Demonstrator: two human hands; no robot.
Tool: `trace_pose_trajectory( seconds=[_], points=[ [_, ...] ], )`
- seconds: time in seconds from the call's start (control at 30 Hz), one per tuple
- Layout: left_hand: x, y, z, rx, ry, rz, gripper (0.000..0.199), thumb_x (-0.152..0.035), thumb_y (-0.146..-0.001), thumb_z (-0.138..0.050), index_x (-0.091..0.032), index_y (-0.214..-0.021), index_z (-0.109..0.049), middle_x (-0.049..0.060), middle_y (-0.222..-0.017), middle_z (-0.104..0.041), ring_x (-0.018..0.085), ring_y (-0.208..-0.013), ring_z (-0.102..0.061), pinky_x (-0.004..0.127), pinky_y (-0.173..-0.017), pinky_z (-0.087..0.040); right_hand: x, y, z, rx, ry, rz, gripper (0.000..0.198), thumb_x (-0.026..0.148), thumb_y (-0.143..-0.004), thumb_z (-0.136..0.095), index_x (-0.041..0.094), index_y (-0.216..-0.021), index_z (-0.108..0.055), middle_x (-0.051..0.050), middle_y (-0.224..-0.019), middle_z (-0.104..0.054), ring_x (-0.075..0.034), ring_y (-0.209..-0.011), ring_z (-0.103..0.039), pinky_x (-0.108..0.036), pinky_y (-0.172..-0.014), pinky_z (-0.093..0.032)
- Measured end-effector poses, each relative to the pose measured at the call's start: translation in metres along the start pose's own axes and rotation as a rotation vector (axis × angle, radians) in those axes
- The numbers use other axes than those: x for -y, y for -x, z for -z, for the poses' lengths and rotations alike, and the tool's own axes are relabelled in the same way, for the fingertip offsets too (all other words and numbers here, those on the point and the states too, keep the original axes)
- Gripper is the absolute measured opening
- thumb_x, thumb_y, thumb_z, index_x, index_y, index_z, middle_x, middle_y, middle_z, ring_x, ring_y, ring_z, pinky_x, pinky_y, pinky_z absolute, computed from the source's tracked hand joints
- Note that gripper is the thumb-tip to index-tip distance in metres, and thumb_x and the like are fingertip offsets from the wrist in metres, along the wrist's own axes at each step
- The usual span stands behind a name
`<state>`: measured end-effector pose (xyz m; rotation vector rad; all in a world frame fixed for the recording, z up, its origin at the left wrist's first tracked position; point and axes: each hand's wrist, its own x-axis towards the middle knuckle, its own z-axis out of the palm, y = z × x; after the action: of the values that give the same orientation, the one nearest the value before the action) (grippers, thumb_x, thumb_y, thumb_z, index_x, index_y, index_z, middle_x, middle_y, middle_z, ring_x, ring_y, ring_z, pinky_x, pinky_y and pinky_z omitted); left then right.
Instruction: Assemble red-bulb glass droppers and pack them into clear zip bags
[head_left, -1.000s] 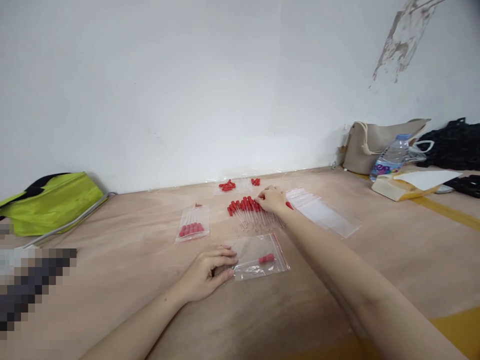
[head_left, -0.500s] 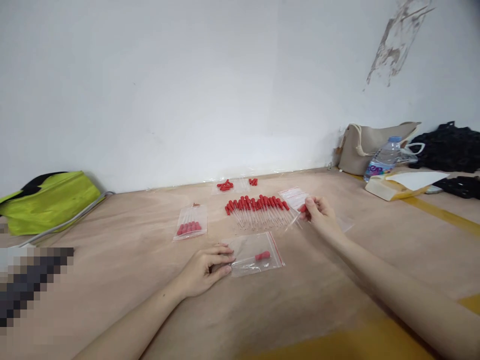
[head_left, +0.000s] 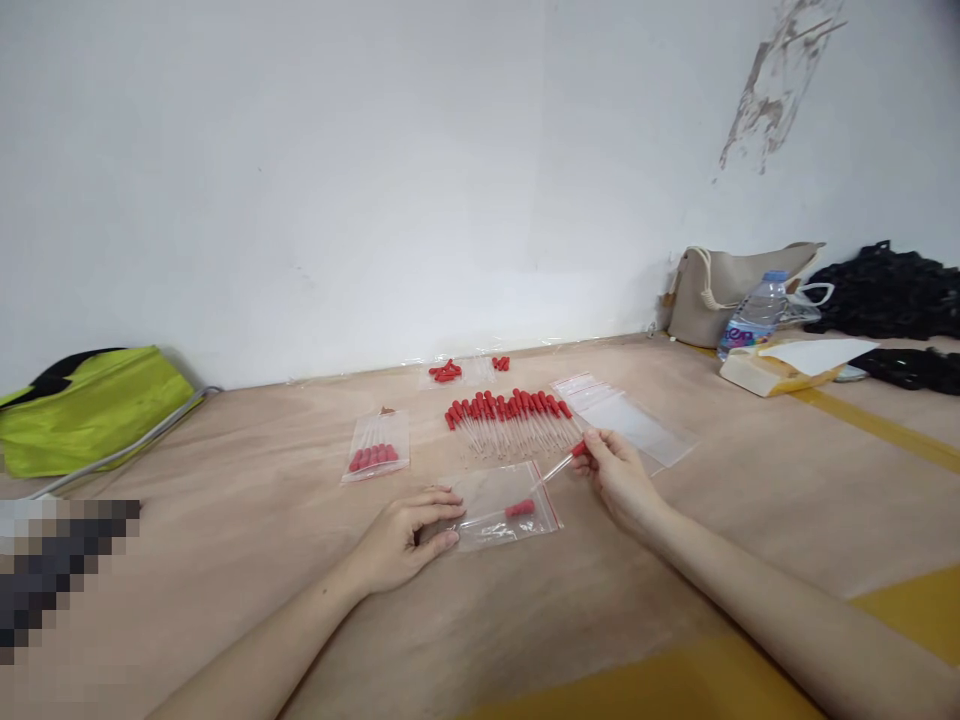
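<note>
My right hand [head_left: 615,475] pinches a dropper [head_left: 580,449] by its red rubber bulb. Its clear glass tube slants down to the left, the tip at the red-striped mouth of a clear zip bag [head_left: 487,483]. Inside that bag lies one dropper [head_left: 519,508], bulb towards the mouth. At the bag's left end my left hand [head_left: 412,535] keeps hold of it against the surface, thumb and fingers on the plastic. Just behind, many loose droppers [head_left: 502,410] lie in a row, red bulbs pointing away. A filled zip bag [head_left: 375,445] with several droppers is left of them.
Flat zip bags [head_left: 637,425] lie right of the row. Small bags with red bulbs [head_left: 446,371] lie near the wall. Further right are a water bottle [head_left: 754,315], a beige bag [head_left: 694,300] and an opened paper packet [head_left: 780,370]. A yellow-green bag [head_left: 97,415] lies far left.
My right hand has drawn a dropper from the right end of the row and brought it nearer, its tube now at the bag's mouth. My left hand has stayed on the bag.
</note>
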<state>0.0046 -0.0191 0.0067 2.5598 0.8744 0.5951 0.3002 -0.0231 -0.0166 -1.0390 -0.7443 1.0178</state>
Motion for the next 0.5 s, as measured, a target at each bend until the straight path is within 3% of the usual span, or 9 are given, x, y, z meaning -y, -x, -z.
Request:
trace_pose_trajectory(
  seconds=[0.2,0.37,0.5],
  points=[
    [0.001,0.0,-0.001,0.002,-0.002,-0.002,0.029,-0.032,-0.082,-0.052,-0.025,-0.109,-0.06,0.005,-0.112,-0.061,0.02,-0.109,-0.051,0.039,-0.093,-0.042,0.011,-0.011,0.02,-0.157,0.166,0.151,0.032,0.051,-0.07,-0.057,0.023,-0.076,-0.044,0.003,-0.063,-0.054,-0.01,-0.049,-0.05,-0.023,-0.048,-0.045],
    [0.001,0.0,0.0,0.009,-0.02,0.009,0.029,-0.031,-0.083,-0.051,-0.025,-0.11,-0.059,0.004,-0.112,-0.061,0.02,-0.11,-0.05,0.037,-0.094,-0.041,0.001,-0.009,0.014,-0.098,0.118,0.081,0.03,0.049,-0.072,-0.056,0.023,-0.076,-0.043,0.003,-0.062,-0.054,-0.01,-0.049,-0.052,-0.024,-0.048,-0.047],
    [-0.001,0.001,0.0,-0.015,-0.052,0.051,0.037,-0.034,-0.081,-0.052,-0.025,-0.118,-0.052,0.005,-0.118,-0.057,0.02,-0.109,-0.051,0.037,-0.092,-0.042,0.0,0.002,0.002,0.022,-0.034,-0.076,0.029,0.043,-0.068,-0.064,0.021,-0.073,-0.046,0.001,-0.066,-0.058,-0.011,-0.055,-0.057,-0.025,-0.055,-0.05]
  ],
)
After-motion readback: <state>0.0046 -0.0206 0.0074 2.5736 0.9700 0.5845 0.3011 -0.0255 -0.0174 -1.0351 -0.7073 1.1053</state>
